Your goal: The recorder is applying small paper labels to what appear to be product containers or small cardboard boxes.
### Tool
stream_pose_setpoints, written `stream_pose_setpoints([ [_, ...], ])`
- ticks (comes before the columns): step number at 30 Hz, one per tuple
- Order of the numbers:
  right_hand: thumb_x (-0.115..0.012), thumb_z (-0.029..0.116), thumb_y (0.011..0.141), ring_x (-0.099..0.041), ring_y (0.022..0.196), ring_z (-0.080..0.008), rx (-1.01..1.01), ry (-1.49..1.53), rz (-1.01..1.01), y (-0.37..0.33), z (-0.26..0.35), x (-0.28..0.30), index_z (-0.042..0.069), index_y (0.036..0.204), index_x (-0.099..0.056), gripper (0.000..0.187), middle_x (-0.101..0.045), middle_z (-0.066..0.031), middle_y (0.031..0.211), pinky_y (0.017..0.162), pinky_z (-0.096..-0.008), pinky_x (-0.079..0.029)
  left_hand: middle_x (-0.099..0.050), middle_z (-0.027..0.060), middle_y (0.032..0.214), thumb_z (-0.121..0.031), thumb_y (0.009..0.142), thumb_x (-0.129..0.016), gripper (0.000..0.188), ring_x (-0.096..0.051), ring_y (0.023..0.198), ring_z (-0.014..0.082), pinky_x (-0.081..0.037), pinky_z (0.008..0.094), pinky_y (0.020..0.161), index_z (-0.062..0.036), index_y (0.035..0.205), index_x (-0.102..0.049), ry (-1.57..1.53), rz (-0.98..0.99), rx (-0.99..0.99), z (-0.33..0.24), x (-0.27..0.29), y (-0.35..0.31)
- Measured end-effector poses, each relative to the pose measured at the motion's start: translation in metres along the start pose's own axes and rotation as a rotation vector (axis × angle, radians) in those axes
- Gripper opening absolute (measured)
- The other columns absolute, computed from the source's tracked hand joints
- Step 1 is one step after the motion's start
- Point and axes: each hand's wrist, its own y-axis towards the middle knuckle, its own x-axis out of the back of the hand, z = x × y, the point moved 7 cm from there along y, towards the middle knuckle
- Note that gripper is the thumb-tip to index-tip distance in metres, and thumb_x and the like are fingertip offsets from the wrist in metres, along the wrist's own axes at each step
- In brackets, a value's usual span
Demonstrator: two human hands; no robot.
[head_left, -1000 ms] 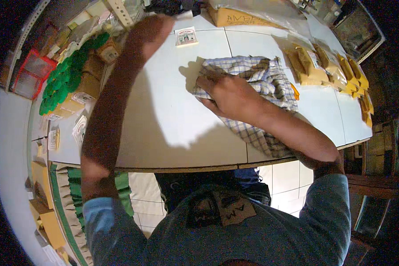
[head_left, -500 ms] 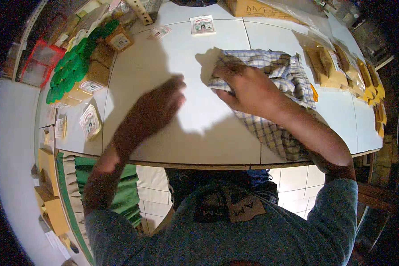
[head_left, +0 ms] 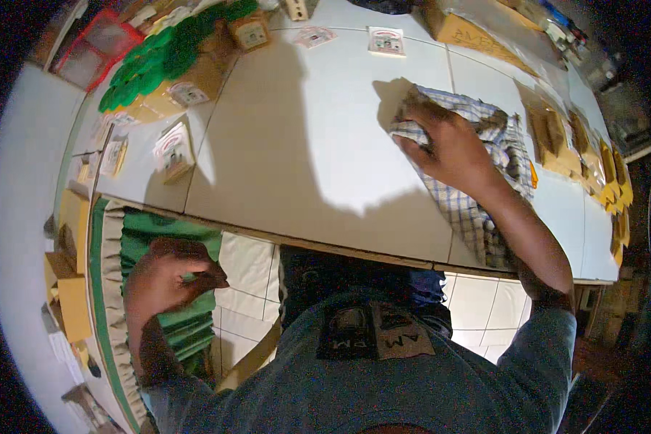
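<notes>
On the right of the white tiled table (head_left: 267,159), my right hand (head_left: 456,148) grips a bunched edge of a blue, white and dark checked cloth (head_left: 510,155), its thumb apart from the curled fingers. The rest of the cloth lies crumpled under and beside that hand, reaching down toward the near table edge. Below the table edge on the left, my left hand (head_left: 172,278) hangs with its fingers curled inward, in front of a green curtain (head_left: 177,318). Nothing shows in its fingers.
Several green-topped packs (head_left: 152,61) stand at the far left, near a red-framed basket (head_left: 98,50). Small printed packets (head_left: 173,150) stand by the left edge. A printed card (head_left: 387,41) lies at the back. Brown packets (head_left: 557,141) line the right side; a cardboard box (head_left: 477,36) sits behind.
My left hand has come off the table, down and left past its near edge, its fingers now curled. My right hand still holds the cloth. The whole view has turned somewhat leftward.
</notes>
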Motion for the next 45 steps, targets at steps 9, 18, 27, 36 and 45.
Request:
stream_pose_setpoints([
  [9,-0.068,0.02,0.085,-0.063,0.095,-0.0433,0.041,0.047,-0.025,0.002,0.005,0.007,0.001,0.111,-0.059,0.034,-0.065,-0.0247,0.104,0.085,-0.0477,-0.052,-0.067,0.0172,0.1,-0.003,0.085,-0.066,0.013,-0.064,0.096,0.0341,-0.051,0.0388,0.085,0.0005,0.098,-0.066,0.161,-0.567,0.255,0.08,0.03,-0.025],
  [18,-0.068,0.019,0.085,-0.063,0.097,-0.0427,-0.006,0.056,0.024,0.004,0.009,0.007,0.001,0.112,-0.06,0.033,-0.064,-0.0244,0.108,0.086,-0.0469,-0.052,-0.068,0.0158,0.112,-0.007,0.084,-0.069,0.022,-0.065,0.105,0.0308,-0.05,0.0362,0.093,-0.0038,0.106,-0.068,0.324,-0.485,0.275,0.138,0.023,0.002],
  [27,-0.07,0.02,0.085,-0.064,0.094,-0.0413,0.016,0.021,-0.062,0.001,0.005,0.007,0.001,0.106,-0.062,0.029,-0.066,-0.0216,0.101,0.083,-0.0445,-0.052,-0.07,0.0179,0.097,-0.007,0.086,-0.068,0.016,-0.068,0.09,0.0348,-0.053,0.0382,0.08,-0.0057,0.102,-0.068,0.216,-0.537,0.259,0.138,0.023,0.007],
  [36,-0.069,0.019,0.085,-0.064,0.094,-0.042,0.028,0.052,-0.035,0.002,0.008,0.008,0.001,0.107,-0.061,0.029,-0.065,-0.0235,0.103,0.082,-0.0456,-0.052,-0.071,0.0166,0.095,-0.005,0.084,-0.069,0.013,-0.07,0.088,0.0289,-0.053,0.0338,0.081,-0.0038,0.097,-0.072,0.162,-0.521,0.314,0.134,0.033,0.002],
  [45,-0.069,0.02,0.085,-0.064,0.096,-0.0427,0.014,0.047,-0.026,0.002,0.007,0.007,0.0,0.109,-0.059,0.033,-0.065,-0.0238,0.106,0.082,-0.0468,-0.051,-0.073,0.0123,0.096,0.0,0.086,-0.065,0.014,-0.069,0.087,0.0175,-0.052,0.0295,0.082,-0.0037,0.098,-0.072,-0.013,-0.391,0.403,0.154,0.035,0.003],
])
